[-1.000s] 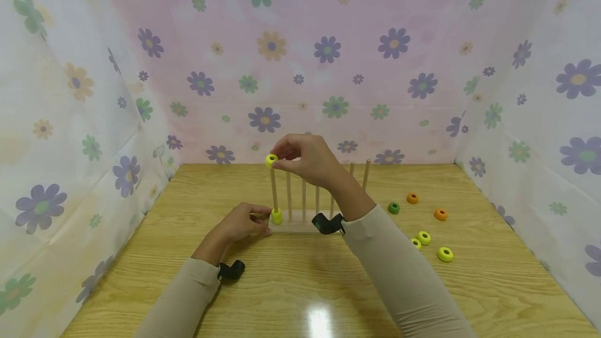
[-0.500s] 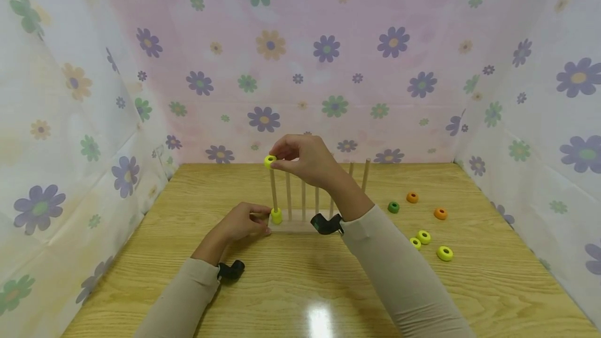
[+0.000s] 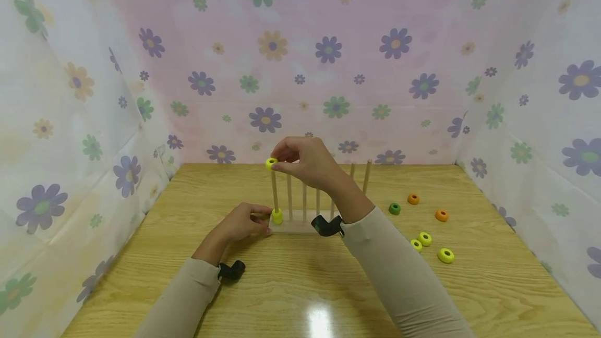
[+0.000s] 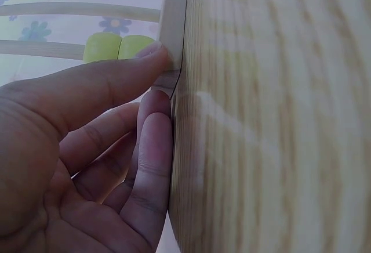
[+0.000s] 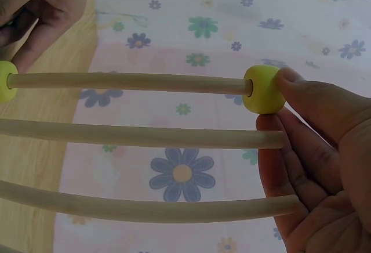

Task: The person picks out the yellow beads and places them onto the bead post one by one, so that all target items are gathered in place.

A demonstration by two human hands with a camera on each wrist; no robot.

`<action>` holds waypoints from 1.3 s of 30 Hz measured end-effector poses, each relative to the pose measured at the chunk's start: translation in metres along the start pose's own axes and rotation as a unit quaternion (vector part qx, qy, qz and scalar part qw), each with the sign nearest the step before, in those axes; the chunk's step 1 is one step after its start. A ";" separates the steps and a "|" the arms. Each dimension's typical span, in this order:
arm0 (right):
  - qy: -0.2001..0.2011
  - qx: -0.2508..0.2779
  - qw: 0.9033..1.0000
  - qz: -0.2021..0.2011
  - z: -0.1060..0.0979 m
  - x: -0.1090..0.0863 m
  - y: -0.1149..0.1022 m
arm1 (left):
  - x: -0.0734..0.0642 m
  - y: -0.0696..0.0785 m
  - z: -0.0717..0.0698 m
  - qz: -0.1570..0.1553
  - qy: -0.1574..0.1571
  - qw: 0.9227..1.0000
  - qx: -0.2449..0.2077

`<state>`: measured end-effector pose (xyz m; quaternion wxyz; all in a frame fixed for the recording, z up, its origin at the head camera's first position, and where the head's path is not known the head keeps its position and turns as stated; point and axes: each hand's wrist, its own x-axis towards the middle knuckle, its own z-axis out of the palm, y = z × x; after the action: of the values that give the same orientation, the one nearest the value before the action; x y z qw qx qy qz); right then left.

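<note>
A wooden peg rack has a pale flat base [image 3: 300,226] and a row of upright pegs. My right hand [image 3: 305,160] pinches a yellow ring [image 5: 265,89] between thumb and fingers. The tip of the leftmost peg [image 5: 133,82] enters this ring's hole. Two yellow rings [image 3: 277,216] sit stacked at the foot of the same peg. Low at the rack's left end, my left hand [image 3: 244,221] holds the base, its thumb and fingertips at the end corner in the left wrist view. My right forearm hides part of the other pegs.
Loose rings lie on the wooden table [image 3: 281,296] right of the rack: a green ring [image 3: 394,208], two orange rings [image 3: 441,215] and three yellow rings [image 3: 446,255]. Flower-printed cloth [image 3: 300,56] encloses the table at the back and both sides.
My right hand and the yellow ring have come down very slightly at the peg's top. My left hand stays in place at the base.
</note>
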<state>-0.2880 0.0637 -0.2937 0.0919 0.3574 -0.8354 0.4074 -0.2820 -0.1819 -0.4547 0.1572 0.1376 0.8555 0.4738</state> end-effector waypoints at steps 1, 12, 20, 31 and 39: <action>0.001 -0.003 1.000 -0.002 0.000 0.000 0.000 | 0.000 0.000 0.000 0.000 0.000 1.000 -0.001; 0.002 -0.031 0.999 -0.012 0.002 -0.002 -0.002 | -0.001 -0.002 0.002 0.008 -0.012 1.000 -0.018; 0.001 -0.028 0.999 -0.017 0.003 -0.002 -0.001 | -0.001 -0.003 0.001 0.000 -0.008 1.000 -0.015; -0.003 -0.031 0.999 -0.008 0.003 -0.003 -0.001 | 0.000 -0.004 0.001 0.001 -0.008 1.000 -0.018; -0.007 -0.041 0.999 -0.011 0.005 -0.002 0.001 | 0.000 -0.002 0.001 0.001 -0.008 1.000 -0.020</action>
<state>-0.2867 0.0618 -0.2982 0.1051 0.3656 -0.8480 0.3691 -0.2817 -0.1822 -0.4573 0.1664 0.1393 0.8441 0.4902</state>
